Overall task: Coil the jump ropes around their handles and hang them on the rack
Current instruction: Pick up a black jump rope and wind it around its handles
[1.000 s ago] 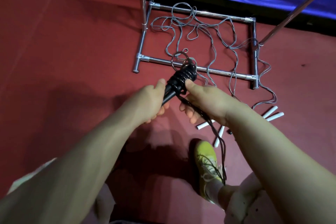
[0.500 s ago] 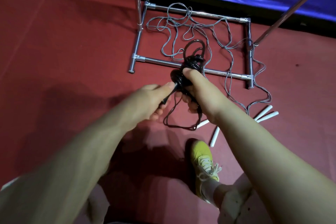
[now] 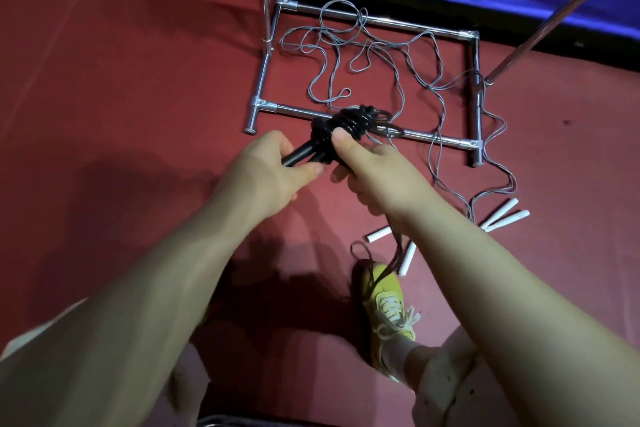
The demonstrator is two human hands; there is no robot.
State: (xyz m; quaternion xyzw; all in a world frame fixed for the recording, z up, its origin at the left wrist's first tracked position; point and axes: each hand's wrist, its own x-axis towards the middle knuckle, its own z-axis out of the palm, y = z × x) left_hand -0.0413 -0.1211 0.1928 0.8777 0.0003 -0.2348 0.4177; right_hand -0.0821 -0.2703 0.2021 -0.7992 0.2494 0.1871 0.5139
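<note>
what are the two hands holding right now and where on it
Left hand grips the black jump rope by its bare handle end; right hand pinches the coiled part.

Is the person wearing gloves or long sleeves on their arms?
No. The left hand and the right hand are bare, with no gloves, rings or watch showing. Both forearms are uncovered right down to the bottom of the picture. Short plain fingernails show on the thumbs.
</note>
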